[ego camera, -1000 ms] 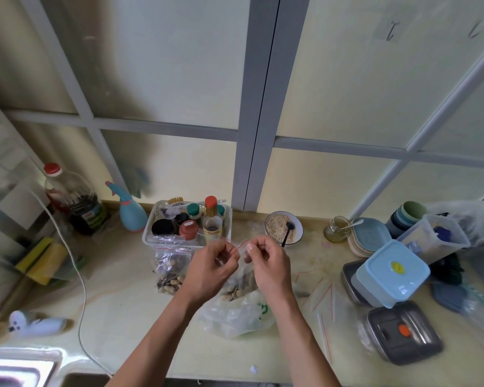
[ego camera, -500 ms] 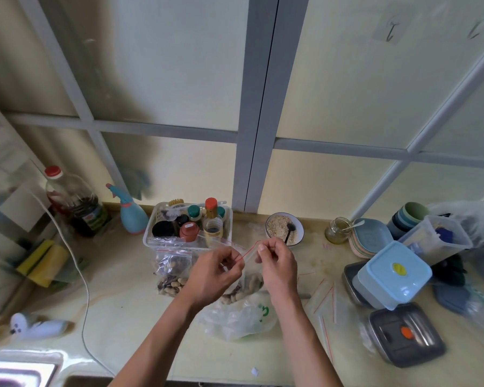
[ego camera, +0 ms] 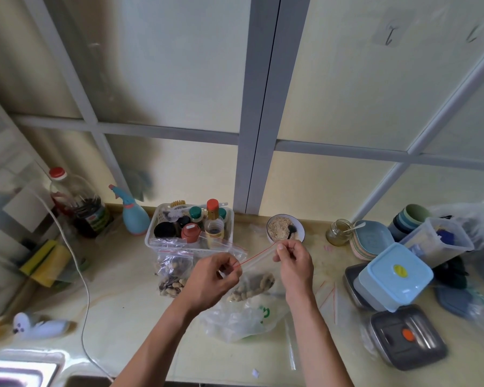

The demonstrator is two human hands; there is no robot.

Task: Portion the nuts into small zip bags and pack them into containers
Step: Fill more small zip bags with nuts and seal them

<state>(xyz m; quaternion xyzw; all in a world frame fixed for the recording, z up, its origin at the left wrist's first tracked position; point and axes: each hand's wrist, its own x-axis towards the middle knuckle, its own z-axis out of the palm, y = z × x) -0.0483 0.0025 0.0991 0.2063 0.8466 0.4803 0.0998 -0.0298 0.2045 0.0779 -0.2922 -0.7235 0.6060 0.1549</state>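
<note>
Lying at centre-left on the glossy pale surface (ego camera: pixel 118 297) is a filled clear zip bag (ego camera: pixel 173 270), crinkled and lumpy with nuts, just below a white slotted plastic basket (ego camera: pixel 162 241) of round-capped jars. Mid-frame, the left hand (ego camera: pixel 214 277) pinches one end of a thin film bag's red seal strip (ego camera: pixel 256 256) between curled fingers, while the right hand (ego camera: pixel 295 265) pinches the other end, the nuts (ego camera: pixel 253 287) sagging inside above a rumpled plastic sack (ego camera: pixel 243 321). Lower right sit a rounded pale-blue lidded container (ego camera: pixel 394 277) and a flat steel box (ego camera: pixel 408 336).
</note>
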